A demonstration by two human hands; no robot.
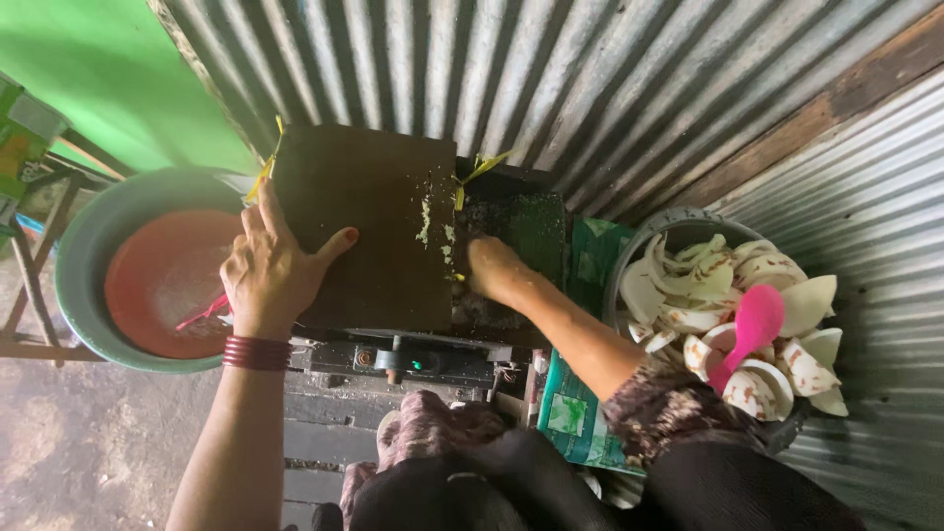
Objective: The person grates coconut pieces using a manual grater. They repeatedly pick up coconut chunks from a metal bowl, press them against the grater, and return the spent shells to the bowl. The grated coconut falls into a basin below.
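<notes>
Two hands at a coconut grater, one steadying the lid and one feeding the opening.

The left hand (270,265) lies flat, fingers spread open, on the dark rectangular board cover (369,221) of the grating machine (413,359). The right hand (495,270) reaches into the dark green chute (526,231) beside the cover; whether its fingers are closed on anything cannot be told, since they are hidden. The white coconut pieces with brown skin (728,285) fill the grey bowl (678,221) on the right, under a pink plastic scoop (752,324). They look stiff, light, probably wet and slippery, best taken by the edges. The teal basin with an orange liner (84,256) sits on the left.
</notes>
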